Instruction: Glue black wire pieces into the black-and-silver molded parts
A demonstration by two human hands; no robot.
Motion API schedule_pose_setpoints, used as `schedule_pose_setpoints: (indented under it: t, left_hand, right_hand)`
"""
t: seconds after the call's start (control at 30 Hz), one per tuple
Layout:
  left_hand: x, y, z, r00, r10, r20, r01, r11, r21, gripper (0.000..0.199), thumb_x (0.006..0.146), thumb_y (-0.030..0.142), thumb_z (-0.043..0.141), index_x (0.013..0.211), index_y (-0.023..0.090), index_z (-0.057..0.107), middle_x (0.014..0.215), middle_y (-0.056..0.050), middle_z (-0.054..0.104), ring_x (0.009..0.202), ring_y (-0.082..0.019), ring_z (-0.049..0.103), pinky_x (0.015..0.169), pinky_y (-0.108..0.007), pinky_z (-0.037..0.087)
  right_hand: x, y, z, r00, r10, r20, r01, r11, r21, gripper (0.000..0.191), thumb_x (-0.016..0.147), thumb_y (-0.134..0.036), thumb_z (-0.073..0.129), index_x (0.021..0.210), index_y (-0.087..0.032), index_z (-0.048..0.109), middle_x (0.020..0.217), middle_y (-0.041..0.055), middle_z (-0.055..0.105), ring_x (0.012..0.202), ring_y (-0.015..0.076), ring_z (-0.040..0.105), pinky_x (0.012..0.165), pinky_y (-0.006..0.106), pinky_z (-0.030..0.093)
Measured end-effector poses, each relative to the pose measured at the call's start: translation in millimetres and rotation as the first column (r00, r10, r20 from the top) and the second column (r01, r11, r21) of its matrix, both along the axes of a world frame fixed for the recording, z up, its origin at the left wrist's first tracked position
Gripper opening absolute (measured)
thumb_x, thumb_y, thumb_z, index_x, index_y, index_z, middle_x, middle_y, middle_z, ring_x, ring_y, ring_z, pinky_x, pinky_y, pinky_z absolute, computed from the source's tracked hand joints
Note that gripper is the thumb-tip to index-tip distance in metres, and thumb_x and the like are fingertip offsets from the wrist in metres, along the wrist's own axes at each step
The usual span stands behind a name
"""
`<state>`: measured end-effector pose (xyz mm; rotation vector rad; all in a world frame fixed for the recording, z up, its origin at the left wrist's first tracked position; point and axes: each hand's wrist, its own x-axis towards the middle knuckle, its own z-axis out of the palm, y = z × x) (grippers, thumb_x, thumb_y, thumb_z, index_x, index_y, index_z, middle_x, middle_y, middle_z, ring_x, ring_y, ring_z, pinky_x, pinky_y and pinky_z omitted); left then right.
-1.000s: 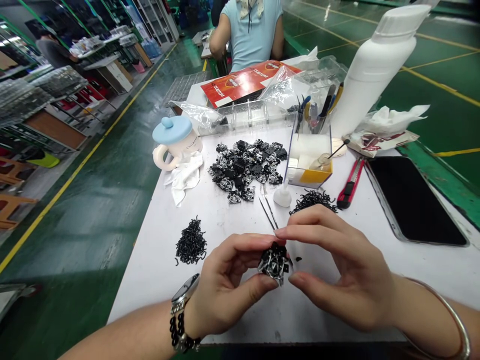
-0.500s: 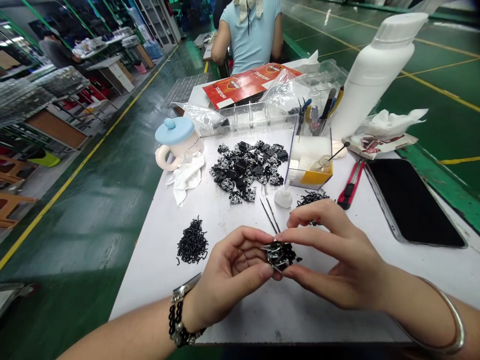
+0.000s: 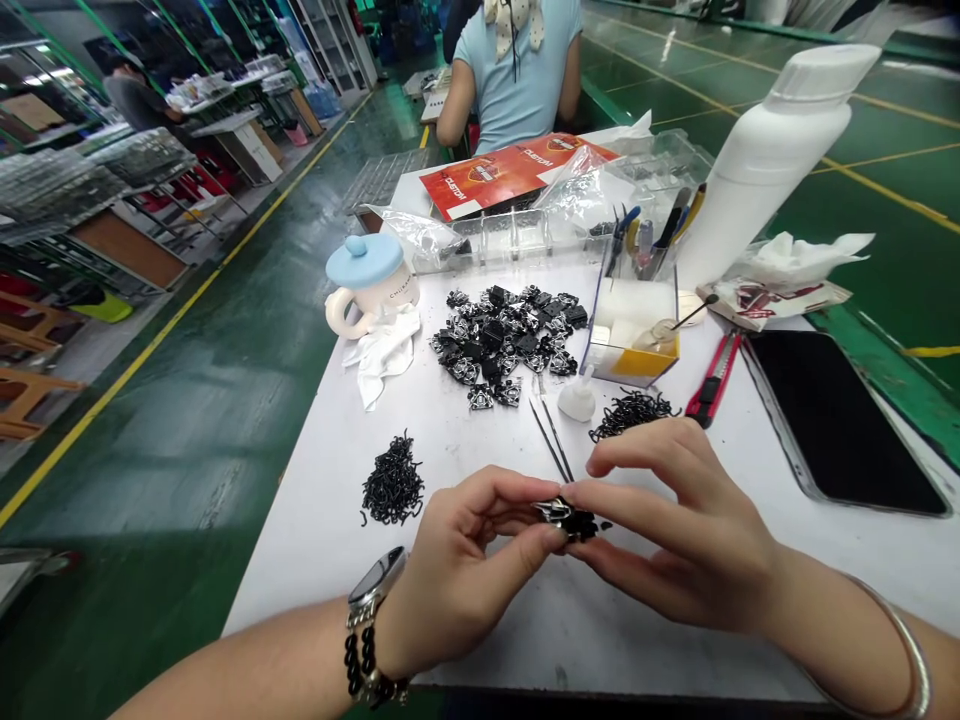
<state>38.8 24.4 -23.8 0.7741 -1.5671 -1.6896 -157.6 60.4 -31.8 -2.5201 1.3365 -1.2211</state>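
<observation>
Between my two hands is a small black-and-silver part [image 3: 576, 523], much like those in the pile [image 3: 495, 338] beyond. My left hand [image 3: 469, 565] pinches its left side with thumb and fingers. The fingers and thumb of my right hand [image 3: 697, 530] close on its right side, with one finger raised and bent. Fingers cover much of the part. Just past my fingertips lie tweezers [image 3: 551, 440], next to a small white dropper bottle [image 3: 577, 402]. Thin black curved pieces form one heap [image 3: 394, 485] on the left and another heap [image 3: 634, 412] behind my right hand.
A lidded mug [image 3: 371, 280] and crumpled tissue [image 3: 384, 355] stand at the left edge. Rightward are a clear tool box [image 3: 634, 320], a tall white bottle [image 3: 772, 170], a red utility knife [image 3: 716, 380] and a phone [image 3: 847, 415]. A person in light blue [image 3: 517, 80] sits beyond the table.
The part has tilted in my hands and shows less of its face. My left fingers have closed further around it. The view has shifted slightly, moving the table contents rightward.
</observation>
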Motion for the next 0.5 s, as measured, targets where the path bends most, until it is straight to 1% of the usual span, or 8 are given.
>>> schedule_pose_setpoints:
  t: [0.17, 0.23, 0.3, 0.33, 0.37, 0.4, 0.43, 0.5]
  left_hand:
    - [3, 4, 1.5, 0.997, 0.034, 0.063, -0.024, 0.986, -0.163, 0.034, 0.076, 0.001, 0.064, 0.102, 0.024, 0.064, 0.094, 0.001, 0.073, 0.083, -0.011, 0.07, 0.076, -0.013, 0.057]
    - [4, 4, 3.0, 0.995, 0.052, 0.086, -0.031, 0.973, -0.229, 0.033, 0.075, 0.001, 0.064, 0.101, 0.022, 0.064, 0.094, 0.0, 0.073, 0.083, -0.012, 0.07, 0.076, -0.014, 0.058]
    - [4, 3, 4.9, 0.99, 0.069, 0.122, -0.031, 0.957, -0.288, 0.03, 0.076, 0.003, 0.064, 0.1, 0.02, 0.063, 0.092, -0.002, 0.073, 0.083, -0.014, 0.071, 0.076, -0.016, 0.059]
    - [4, 2, 5.8, 0.986, 0.077, 0.145, -0.027, 0.948, -0.318, 0.028, 0.076, 0.004, 0.064, 0.1, 0.019, 0.063, 0.092, -0.003, 0.074, 0.082, -0.014, 0.071, 0.076, -0.018, 0.059]
    - [4, 1, 6.6, 0.982, 0.086, 0.168, -0.023, 0.936, -0.351, 0.027, 0.076, 0.005, 0.064, 0.1, 0.018, 0.063, 0.092, -0.004, 0.074, 0.082, -0.015, 0.071, 0.076, -0.019, 0.06]
    - [5, 1, 7.2, 0.978, 0.1, 0.185, -0.02, 0.921, -0.389, 0.025, 0.077, 0.006, 0.064, 0.099, 0.017, 0.063, 0.092, -0.005, 0.074, 0.082, -0.016, 0.071, 0.076, -0.02, 0.06]
    - [5, 0, 7.5, 0.974, 0.114, 0.198, -0.018, 0.902, -0.432, 0.024, 0.077, 0.006, 0.063, 0.099, 0.016, 0.064, 0.091, -0.005, 0.074, 0.081, -0.016, 0.071, 0.075, -0.021, 0.06]
    - [6, 0, 7.4, 0.968, 0.143, 0.205, -0.016, 0.853, -0.522, 0.024, 0.076, 0.007, 0.064, 0.098, 0.015, 0.065, 0.088, -0.006, 0.074, 0.078, -0.015, 0.071, 0.074, -0.019, 0.06]
  right_hand:
    - [0, 1, -2.0, 1.0, 0.022, -0.001, -0.022, 1.0, -0.008, 0.033, 0.074, -0.013, 0.063, 0.105, -0.021, 0.056, 0.095, 0.0074, 0.056, 0.085, 0.0209, 0.051, 0.071, 0.041, 0.04]
    - [-3, 0, 1.1, 0.999, 0.05, -0.021, -0.05, 0.999, 0.004, 0.035, 0.074, -0.015, 0.064, 0.107, -0.021, 0.055, 0.097, 0.0075, 0.055, 0.087, 0.0217, 0.05, 0.072, 0.042, 0.04]
    - [-11, -1, 6.8, 0.994, 0.097, -0.039, -0.096, 0.995, 0.029, 0.041, 0.072, -0.019, 0.067, 0.112, -0.02, 0.055, 0.104, 0.0093, 0.053, 0.092, 0.0241, 0.05, 0.075, 0.043, 0.04]
    - [-16, -3, 10.0, 0.996, 0.091, -0.022, -0.09, 0.995, 0.039, 0.045, 0.071, -0.022, 0.068, 0.114, -0.02, 0.055, 0.107, 0.0102, 0.052, 0.094, 0.0256, 0.05, 0.076, 0.044, 0.04]
    - [-23, -5, 12.9, 0.998, 0.052, 0.02, -0.052, 0.998, 0.017, 0.048, 0.07, -0.023, 0.068, 0.117, -0.021, 0.055, 0.108, 0.0105, 0.051, 0.095, 0.027, 0.05, 0.077, 0.044, 0.04]
    - [-30, -8, 15.3, 0.996, -0.026, 0.088, 0.03, 0.999, -0.041, 0.05, 0.069, -0.022, 0.068, 0.118, -0.023, 0.056, 0.108, 0.0104, 0.051, 0.096, 0.0282, 0.05, 0.079, 0.044, 0.04]
    - [-37, -11, 17.0, 0.976, -0.127, 0.179, 0.148, 0.983, -0.111, 0.05, 0.069, -0.019, 0.068, 0.118, -0.025, 0.058, 0.108, 0.01, 0.052, 0.097, 0.029, 0.05, 0.08, 0.044, 0.04]
    - [-51, -20, 18.0, 0.878, -0.307, 0.366, 0.394, 0.899, -0.192, 0.051, 0.07, -0.014, 0.068, 0.118, -0.026, 0.059, 0.11, 0.0099, 0.052, 0.096, 0.0294, 0.051, 0.082, 0.043, 0.04]
